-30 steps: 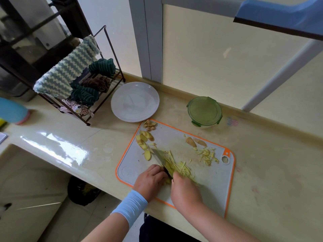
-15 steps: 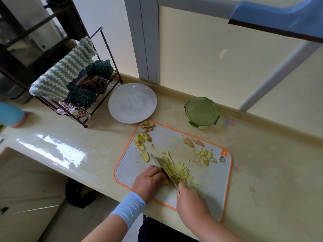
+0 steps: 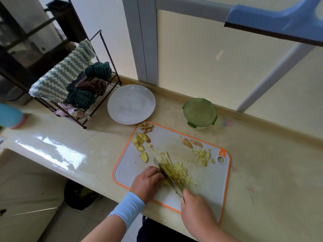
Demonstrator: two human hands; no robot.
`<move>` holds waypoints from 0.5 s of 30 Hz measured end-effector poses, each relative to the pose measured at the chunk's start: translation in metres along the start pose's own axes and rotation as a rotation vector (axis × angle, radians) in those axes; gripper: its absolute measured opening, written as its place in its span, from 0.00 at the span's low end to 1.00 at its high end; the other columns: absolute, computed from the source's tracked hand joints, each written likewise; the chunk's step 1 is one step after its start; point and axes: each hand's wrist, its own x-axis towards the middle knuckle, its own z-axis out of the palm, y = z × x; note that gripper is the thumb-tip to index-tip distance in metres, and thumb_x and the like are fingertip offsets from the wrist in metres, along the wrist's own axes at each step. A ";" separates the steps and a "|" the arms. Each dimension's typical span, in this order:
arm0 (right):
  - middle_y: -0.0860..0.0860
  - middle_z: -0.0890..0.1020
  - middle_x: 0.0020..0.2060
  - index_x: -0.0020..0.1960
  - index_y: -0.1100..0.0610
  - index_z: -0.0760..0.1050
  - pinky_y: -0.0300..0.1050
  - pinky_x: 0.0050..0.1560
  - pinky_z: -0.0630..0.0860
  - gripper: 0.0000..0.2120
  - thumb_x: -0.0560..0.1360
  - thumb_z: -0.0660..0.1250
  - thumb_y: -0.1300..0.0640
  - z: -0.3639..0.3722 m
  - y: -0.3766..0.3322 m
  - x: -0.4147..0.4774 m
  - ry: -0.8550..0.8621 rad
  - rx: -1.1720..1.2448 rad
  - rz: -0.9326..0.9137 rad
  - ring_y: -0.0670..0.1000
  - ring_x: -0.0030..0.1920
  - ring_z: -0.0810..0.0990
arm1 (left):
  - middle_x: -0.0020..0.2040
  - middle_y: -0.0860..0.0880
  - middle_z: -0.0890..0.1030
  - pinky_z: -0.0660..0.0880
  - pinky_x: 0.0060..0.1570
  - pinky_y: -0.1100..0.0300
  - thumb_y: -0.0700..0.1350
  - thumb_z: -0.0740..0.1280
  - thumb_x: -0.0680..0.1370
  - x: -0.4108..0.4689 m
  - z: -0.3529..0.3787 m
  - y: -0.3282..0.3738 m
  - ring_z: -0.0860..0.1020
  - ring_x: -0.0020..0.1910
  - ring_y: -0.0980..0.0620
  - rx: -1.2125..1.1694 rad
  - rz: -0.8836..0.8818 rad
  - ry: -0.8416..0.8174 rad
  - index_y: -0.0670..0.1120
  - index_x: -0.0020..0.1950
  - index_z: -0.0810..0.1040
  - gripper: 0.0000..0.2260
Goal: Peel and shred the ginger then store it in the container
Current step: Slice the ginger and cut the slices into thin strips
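The cutting board, grey with an orange rim, lies at the front edge of the bench, and its near right corner is covered by the right hand. The right hand is closed round the handle of the knife, so the handle itself is fully hidden in the fist. Only the blade is seen, and it runs diagonally across the near half of the board.

The left hand is set on the board against the left face of the blade with its fingers curled down. A ginger piece is held under the fingertips, and only a small yellow part of it shows. A light blue sleeve covers the left wrist.

The ginger shreds are heaped on the right of the blade and partly on it. A smaller heap of shreds lies near the board's right edge. Ginger slices are spread along the board's left edge, and peelings are gathered at its far left corner.

The container, with its green lid clipped on, stands near the bench's rear edge, beyond the board and clear of it; its contents cannot be made out. A white plate stands to its left, just beside the board's far left corner. A wire rack with folded cloths occupies the rear left of the bench. A blue object is cut off at the left edge of the frame and cannot be identified.
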 end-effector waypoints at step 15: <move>0.53 0.81 0.45 0.53 0.50 0.65 0.48 0.37 0.66 0.04 0.83 0.53 0.52 -0.001 -0.006 0.008 0.068 -0.004 -0.042 0.56 0.46 0.81 | 0.45 0.51 0.79 0.73 0.43 0.64 0.44 0.66 0.78 0.002 -0.002 0.005 0.75 0.46 0.53 0.010 -0.003 0.029 0.46 0.45 0.82 0.06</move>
